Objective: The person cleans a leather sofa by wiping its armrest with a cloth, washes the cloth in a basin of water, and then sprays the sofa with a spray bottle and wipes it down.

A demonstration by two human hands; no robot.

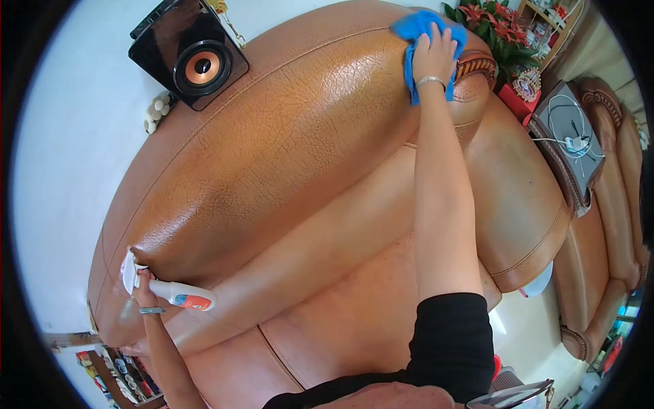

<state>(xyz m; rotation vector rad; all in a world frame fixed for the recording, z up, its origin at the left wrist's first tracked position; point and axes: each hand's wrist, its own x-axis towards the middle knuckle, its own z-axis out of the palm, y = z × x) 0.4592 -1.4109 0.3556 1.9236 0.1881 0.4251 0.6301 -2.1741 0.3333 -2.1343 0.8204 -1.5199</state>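
Observation:
A brown leather sofa (266,150) fills the middle of the head view, its backrest shiny in patches. At the lower left my left hand (144,290) is wrapped round the neck of a white spray bottle (163,289) with an orange and blue label. The bottle lies tilted sideways, its spray head near the end of the backrest. My right hand (436,58) presses a blue cloth (415,28) against the top right end of the backrest, beside the carved wooden trim (475,66). Parts of the cloth stick out around the fingers and wrist.
Behind the sofa stand a black speaker (201,68) and a small white plush toy (157,111). Red-flowered plants (501,27) and a red box (519,102) are at the upper right. A white cable and adapter (576,144) lie on a grey-topped surface near another brown sofa (589,273).

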